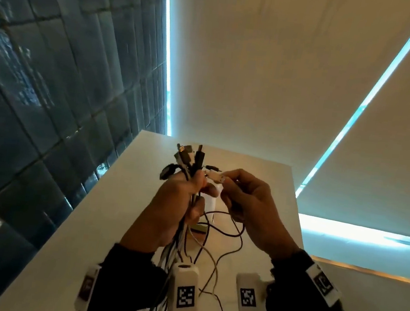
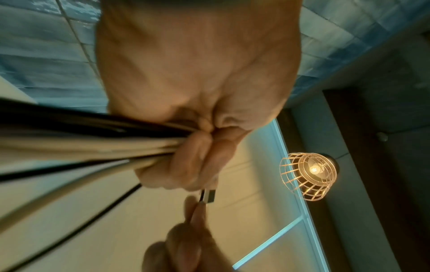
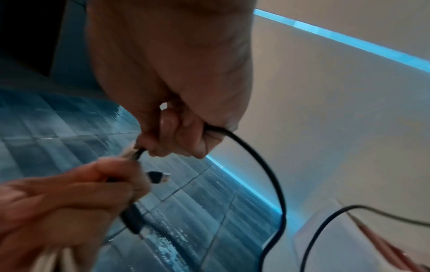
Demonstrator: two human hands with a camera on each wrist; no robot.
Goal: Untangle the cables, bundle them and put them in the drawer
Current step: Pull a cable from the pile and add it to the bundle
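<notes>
At the far left of the head view, a dark blue tiled wall slopes away behind the pale table. Above the table's near half, the left hand is curled tight round a bunch of black and white cables; their plug ends fan out above its fingers, and the loose lengths hang down past the wrist to the table. The left wrist view shows the same closed grip, with the cables squeezed flat inside the fist and one metal plug poking out beneath it. Just to the right, almost touching the left, the right hand pinches a white connector between thumb and fingertips. In the right wrist view its fingers are also curled round a black cable, which loops down and away towards the table. Further right, pale roller blinds fill the background, edged with strips of blue daylight. A caged lamp glows in the left wrist view. No drawer can be made out in any view.
</notes>
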